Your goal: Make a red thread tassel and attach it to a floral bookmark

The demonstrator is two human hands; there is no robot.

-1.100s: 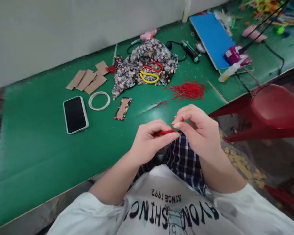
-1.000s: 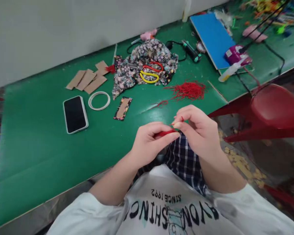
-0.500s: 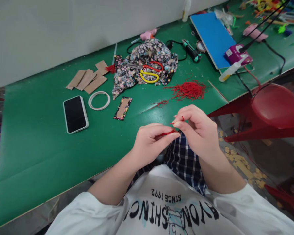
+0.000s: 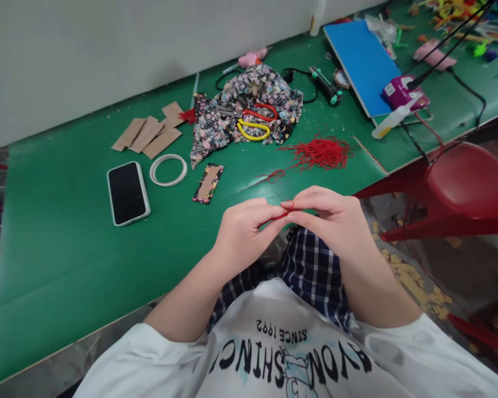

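My left hand [image 4: 244,232] and my right hand [image 4: 334,221] meet at the near edge of the green table [image 4: 66,232], fingertips pinched together on a short red thread [image 4: 283,213]. Both hands are closed around it, above my lap. Most of the thread is hidden inside the fingers. A loose pile of red threads [image 4: 319,153] lies on the table just beyond my right hand, with a small red scrap [image 4: 271,176] beside it.
On the table lie a phone [image 4: 127,193], a white tape ring [image 4: 168,169], cardboard strips [image 4: 149,134], a fabric-covered card [image 4: 208,183], floral cloth [image 4: 249,105] with scissors [image 4: 253,122], a blue board [image 4: 359,63] and a glue gun [image 4: 326,85]. A red stool [image 4: 465,185] stands right.
My right hand has lowered and flattened, bringing its fingertips in against the left hand's. The pinch on the red thread has shifted slightly left and up.
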